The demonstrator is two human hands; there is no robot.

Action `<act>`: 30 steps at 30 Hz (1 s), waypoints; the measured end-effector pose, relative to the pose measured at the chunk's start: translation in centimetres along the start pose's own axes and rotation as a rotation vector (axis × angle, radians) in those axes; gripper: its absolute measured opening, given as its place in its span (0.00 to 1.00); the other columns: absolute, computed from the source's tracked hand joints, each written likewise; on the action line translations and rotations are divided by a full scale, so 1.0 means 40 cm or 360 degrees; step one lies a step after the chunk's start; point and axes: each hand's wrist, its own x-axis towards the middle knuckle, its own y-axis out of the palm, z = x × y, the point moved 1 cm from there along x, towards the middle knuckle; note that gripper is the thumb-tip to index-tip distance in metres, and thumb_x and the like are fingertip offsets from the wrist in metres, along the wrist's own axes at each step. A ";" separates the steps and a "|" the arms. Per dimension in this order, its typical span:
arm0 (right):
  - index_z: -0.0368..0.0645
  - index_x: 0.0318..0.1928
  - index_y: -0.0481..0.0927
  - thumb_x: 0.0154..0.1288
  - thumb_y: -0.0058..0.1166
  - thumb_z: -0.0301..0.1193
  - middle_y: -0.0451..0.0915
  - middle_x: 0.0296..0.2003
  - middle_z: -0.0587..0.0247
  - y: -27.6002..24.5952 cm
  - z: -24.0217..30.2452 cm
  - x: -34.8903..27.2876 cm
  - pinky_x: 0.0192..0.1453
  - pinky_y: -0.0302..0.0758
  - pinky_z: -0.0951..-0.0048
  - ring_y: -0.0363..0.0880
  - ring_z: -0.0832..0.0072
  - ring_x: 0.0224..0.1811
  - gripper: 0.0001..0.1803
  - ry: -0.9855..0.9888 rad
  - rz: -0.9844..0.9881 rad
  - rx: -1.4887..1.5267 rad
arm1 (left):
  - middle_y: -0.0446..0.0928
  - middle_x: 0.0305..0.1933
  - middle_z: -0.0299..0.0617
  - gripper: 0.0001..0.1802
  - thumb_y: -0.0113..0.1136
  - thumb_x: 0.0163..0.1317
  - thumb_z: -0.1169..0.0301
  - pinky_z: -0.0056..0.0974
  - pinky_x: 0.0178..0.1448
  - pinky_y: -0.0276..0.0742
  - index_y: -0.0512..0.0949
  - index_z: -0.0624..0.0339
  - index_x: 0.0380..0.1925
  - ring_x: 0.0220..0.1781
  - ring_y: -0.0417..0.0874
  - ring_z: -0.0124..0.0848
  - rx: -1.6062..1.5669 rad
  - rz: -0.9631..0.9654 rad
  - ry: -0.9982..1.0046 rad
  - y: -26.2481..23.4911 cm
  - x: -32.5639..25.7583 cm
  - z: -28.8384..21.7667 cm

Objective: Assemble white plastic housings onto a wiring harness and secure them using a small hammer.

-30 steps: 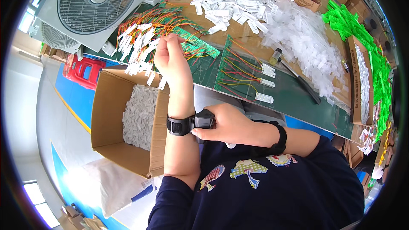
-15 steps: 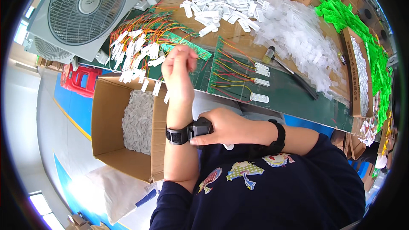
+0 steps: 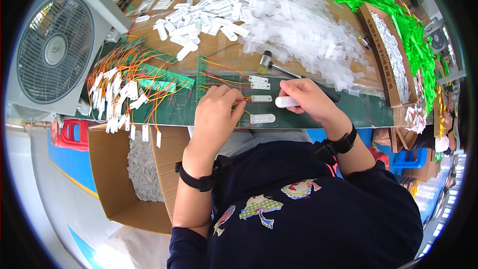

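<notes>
- On the green tabletop, three small wired boards lay spread out, uncovered; that row looked undone.
- Right hand: thumb and fingers pinched a white casing, just beside the boards.
- Left hand: fingers curled near them; any grip could not be told.
- Similar white pieces and a wired bundle lay farther off, so plenty seemed left.
</notes>
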 end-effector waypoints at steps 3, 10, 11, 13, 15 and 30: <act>0.40 0.38 0.80 0.72 0.52 0.42 0.74 0.23 0.71 -0.019 -0.036 0.004 0.25 0.63 0.84 0.66 0.87 0.21 0.16 -0.0065 0.0059 0.0035 | 0.76 0.29 0.41 0.03 0.64 0.54 0.74 0.42 0.41 0.73 0.79 0.60 0.28 0.37 0.78 0.41 0.0198 -0.0040 0.0111 0.042 0.016 -0.019; 0.37 0.44 0.79 0.70 0.54 0.33 0.77 0.31 0.68 0.010 0.027 0.053 0.33 0.71 0.82 0.74 0.84 0.30 0.12 -0.0369 -0.0109 0.0258 | 0.78 0.32 0.43 0.10 0.68 0.55 0.66 0.44 0.42 0.72 0.80 0.62 0.29 0.37 0.78 0.41 -0.0467 0.0258 -0.0111 0.031 0.041 -0.103; 0.37 0.46 0.79 0.71 0.53 0.34 0.78 0.32 0.67 0.014 0.052 0.063 0.34 0.71 0.82 0.74 0.84 0.31 0.12 -0.0475 -0.0147 0.0301 | 0.78 0.32 0.43 0.10 0.68 0.55 0.66 0.44 0.42 0.72 0.80 0.62 0.29 0.37 0.78 0.41 -0.0473 0.0268 -0.0089 0.026 0.047 -0.123; 0.37 0.45 0.79 0.71 0.53 0.33 0.78 0.32 0.67 0.036 0.109 0.078 0.34 0.71 0.81 0.74 0.83 0.31 0.11 -0.0559 -0.0148 0.0312 | 0.79 0.38 0.45 0.15 0.68 0.56 0.63 0.42 0.50 0.72 0.81 0.63 0.37 0.44 0.78 0.41 -0.0467 0.0507 0.0029 0.018 0.045 -0.163; 0.37 0.45 0.79 0.71 0.53 0.32 0.78 0.33 0.66 0.052 0.155 0.095 0.35 0.71 0.81 0.74 0.83 0.31 0.11 -0.0643 -0.0144 0.0322 | 0.79 0.34 0.47 0.22 0.70 0.53 0.55 0.43 0.45 0.74 0.82 0.64 0.35 0.41 0.78 0.44 -0.0508 0.0410 0.0115 0.037 0.042 -0.180; 0.38 0.38 0.79 0.65 0.57 0.28 0.78 0.30 0.64 0.045 0.276 0.166 0.30 0.74 0.74 0.79 0.77 0.28 0.06 -0.1489 -0.0816 0.0226 | 0.83 0.29 0.39 0.14 0.70 0.55 0.68 0.32 0.39 0.73 0.79 0.66 0.36 0.31 0.78 0.23 -0.1418 0.0325 -0.0284 0.104 0.024 -0.176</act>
